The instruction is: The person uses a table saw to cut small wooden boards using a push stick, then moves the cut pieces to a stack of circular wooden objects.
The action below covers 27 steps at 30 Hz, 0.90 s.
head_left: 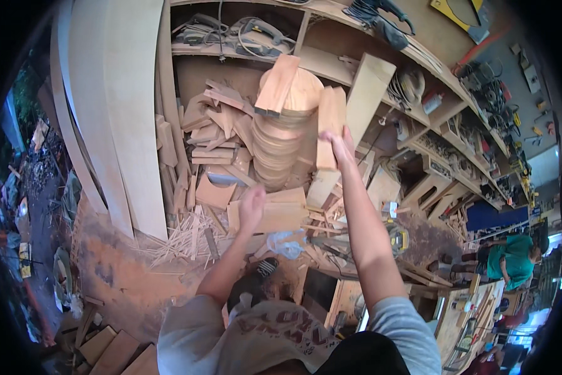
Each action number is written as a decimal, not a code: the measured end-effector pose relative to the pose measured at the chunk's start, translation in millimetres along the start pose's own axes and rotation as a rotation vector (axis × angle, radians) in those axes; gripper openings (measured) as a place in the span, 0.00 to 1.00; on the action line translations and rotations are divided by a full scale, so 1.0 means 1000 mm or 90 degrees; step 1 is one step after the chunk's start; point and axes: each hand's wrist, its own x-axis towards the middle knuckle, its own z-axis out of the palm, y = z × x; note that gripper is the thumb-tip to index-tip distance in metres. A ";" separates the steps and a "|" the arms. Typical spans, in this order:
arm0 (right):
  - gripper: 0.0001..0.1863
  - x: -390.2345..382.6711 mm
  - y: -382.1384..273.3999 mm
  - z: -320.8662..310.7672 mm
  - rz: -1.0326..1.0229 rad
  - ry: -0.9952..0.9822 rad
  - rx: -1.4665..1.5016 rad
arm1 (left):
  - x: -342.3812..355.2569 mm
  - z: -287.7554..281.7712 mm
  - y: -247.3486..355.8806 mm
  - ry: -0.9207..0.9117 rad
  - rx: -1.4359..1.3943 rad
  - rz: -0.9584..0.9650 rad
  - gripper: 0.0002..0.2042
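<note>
My right hand [341, 148] is closed round the side of a pale wooden block [328, 122], which stands up beside a stack of round wooden discs [278, 147]. Another block [279, 84], reddish and dark at its near end, lies across the top of the stack. My left hand [252, 205] hangs lower and to the left, its fingers curled in and somewhat blurred, with nothing visible in them. Below and behind that hand lies a flat wooden board [278, 214]. To the left of the discs is a heap of wood offcuts [215, 125].
Tall boards [128, 106] lean on the left. A shelf [231, 53] with power tools runs behind the stack and curves right. Thin wood strips [187, 240] and a clear plastic bag [287, 244] litter the floor. A person in green [512, 262] is at the far right.
</note>
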 end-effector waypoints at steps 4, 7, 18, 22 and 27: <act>0.63 0.056 -0.096 0.090 0.163 0.095 -0.333 | 0.204 -0.021 0.075 0.171 -0.028 0.189 0.19; 0.63 0.072 -0.120 0.137 0.101 0.074 -0.372 | 0.321 -0.037 0.085 0.061 0.152 0.077 0.34; 0.28 0.117 -0.025 0.099 0.015 -0.019 0.078 | 0.314 -0.016 0.104 -0.055 0.384 0.264 0.45; 0.27 0.108 -0.025 0.105 0.047 -0.048 0.153 | 0.284 -0.005 0.135 -0.103 0.531 0.546 0.43; 0.26 0.096 -0.033 0.129 0.120 -0.083 0.408 | 0.267 0.019 0.119 -0.030 0.566 0.496 0.25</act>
